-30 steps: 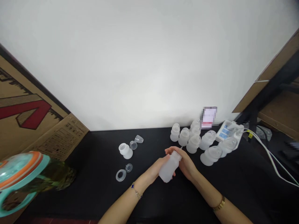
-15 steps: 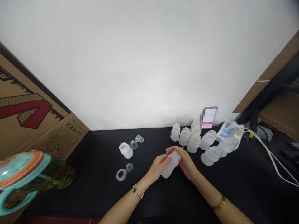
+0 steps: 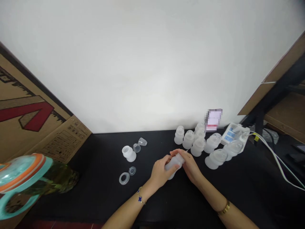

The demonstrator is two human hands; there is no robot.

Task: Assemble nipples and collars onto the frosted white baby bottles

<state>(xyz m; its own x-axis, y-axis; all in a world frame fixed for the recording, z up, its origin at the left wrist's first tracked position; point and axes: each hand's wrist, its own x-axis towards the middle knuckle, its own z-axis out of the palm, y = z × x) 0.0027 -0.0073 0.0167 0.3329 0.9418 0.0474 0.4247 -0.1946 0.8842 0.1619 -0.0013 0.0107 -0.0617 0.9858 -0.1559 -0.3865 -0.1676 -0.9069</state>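
Note:
A white baby bottle (image 3: 170,166) lies tilted between my two hands, low over the black table. My left hand (image 3: 160,170) wraps round its body, thumb across the near side. At the collar end, my right hand (image 3: 188,163) is closed round the top, and its fingers hide most of that part. To the left stands an uncapped bottle (image 3: 130,155) with its mouth showing. By it lie a clear cap (image 3: 142,142), a clear dome-shaped piece (image 3: 136,148), a collar ring (image 3: 124,178) and a clear nipple (image 3: 132,170).
Several capped bottles (image 3: 197,147) stand close beyond my right hand. Behind them are a power strip (image 3: 230,135) with white cables (image 3: 274,152) and a blurred-out upright panel (image 3: 213,119). A large teal-lidded jug (image 3: 26,175) and a cardboard box (image 3: 64,140) occupy the left.
My left hand has shifted its grip, turning further over the bottle body, with the thumb now lower along it. My right hand stays at the collar end.

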